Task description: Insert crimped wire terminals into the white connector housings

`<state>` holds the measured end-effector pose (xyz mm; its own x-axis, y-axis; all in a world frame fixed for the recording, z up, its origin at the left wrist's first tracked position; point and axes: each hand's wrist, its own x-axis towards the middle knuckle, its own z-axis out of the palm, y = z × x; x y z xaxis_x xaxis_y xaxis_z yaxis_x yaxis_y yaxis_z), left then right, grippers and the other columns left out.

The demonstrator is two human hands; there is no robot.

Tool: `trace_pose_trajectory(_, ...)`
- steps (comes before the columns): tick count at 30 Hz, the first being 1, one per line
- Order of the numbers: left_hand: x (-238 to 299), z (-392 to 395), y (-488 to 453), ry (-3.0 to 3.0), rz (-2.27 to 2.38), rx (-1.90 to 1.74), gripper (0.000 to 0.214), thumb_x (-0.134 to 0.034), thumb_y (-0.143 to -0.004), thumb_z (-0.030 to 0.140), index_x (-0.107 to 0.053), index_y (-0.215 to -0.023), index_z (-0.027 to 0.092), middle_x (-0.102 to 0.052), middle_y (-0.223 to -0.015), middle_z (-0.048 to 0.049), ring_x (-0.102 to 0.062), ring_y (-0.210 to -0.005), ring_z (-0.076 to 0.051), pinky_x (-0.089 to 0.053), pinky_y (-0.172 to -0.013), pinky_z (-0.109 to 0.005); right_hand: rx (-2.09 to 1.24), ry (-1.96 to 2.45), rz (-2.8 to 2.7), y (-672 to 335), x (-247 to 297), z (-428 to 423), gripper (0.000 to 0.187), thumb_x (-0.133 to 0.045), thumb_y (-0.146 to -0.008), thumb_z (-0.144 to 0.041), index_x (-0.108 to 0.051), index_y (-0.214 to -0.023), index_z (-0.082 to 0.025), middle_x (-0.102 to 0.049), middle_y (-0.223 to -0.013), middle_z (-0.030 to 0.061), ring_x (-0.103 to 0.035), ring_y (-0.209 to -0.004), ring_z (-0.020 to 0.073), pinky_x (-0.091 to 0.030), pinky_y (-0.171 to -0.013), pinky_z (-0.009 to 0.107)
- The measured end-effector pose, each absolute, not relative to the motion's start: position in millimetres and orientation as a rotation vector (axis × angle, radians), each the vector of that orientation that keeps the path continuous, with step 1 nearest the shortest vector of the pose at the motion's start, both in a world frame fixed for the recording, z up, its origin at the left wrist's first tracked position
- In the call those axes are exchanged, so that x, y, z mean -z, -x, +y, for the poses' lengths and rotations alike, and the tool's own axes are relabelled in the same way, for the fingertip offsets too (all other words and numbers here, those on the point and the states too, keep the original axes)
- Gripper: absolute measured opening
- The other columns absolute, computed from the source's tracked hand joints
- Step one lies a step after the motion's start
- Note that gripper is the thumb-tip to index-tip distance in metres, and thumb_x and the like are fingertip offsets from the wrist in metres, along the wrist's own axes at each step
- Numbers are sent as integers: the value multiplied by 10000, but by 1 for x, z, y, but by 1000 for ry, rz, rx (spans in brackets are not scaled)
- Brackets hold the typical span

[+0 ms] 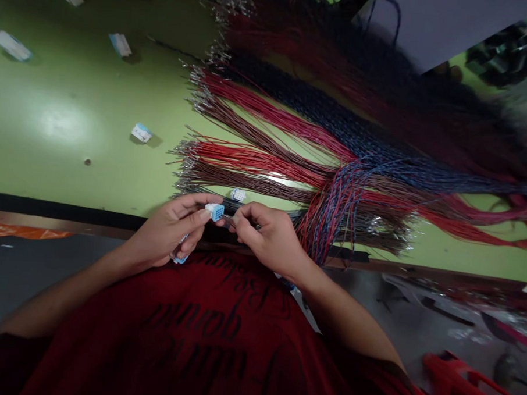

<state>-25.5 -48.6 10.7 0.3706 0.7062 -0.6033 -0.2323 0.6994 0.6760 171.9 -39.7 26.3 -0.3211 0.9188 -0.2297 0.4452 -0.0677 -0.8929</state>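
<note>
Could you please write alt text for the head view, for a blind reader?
A person's left hand holds a blue-and-white connector while the right hand pinches what look like thin wires close to its holed face, at the edge of a green table. Red, brown and blue wire bundles lie on it.

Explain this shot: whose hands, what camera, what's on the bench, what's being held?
No robot here: these are a person's own bare hands, seen by a head-worn camera looking forward and down, hence the red shirt at the bottom.

The left hand holds a blue-and-white connector housing, with another blue housing tucked beneath its fingers. The right hand pinches what look like thin wires close to the connector's face; whether any are inserted, I can't tell.

On the green tabletop lie metal-tipped wire bundles and several loose connectors.
</note>
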Motion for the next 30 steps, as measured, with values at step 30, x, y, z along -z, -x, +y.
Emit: trace_pose_trajectory(30,-22,-42,15,-883,1144,-609,279,-690,-843,285,-572,-1059,152,-551,-560,78,-416,-316,-47,-374,-288,-152,-1797,1486,-1373,-175,-26,-35,131,-532,-797,-157,-571,-672,-162,-657,-615,-8,-589,-489,69,-431,-482,162)
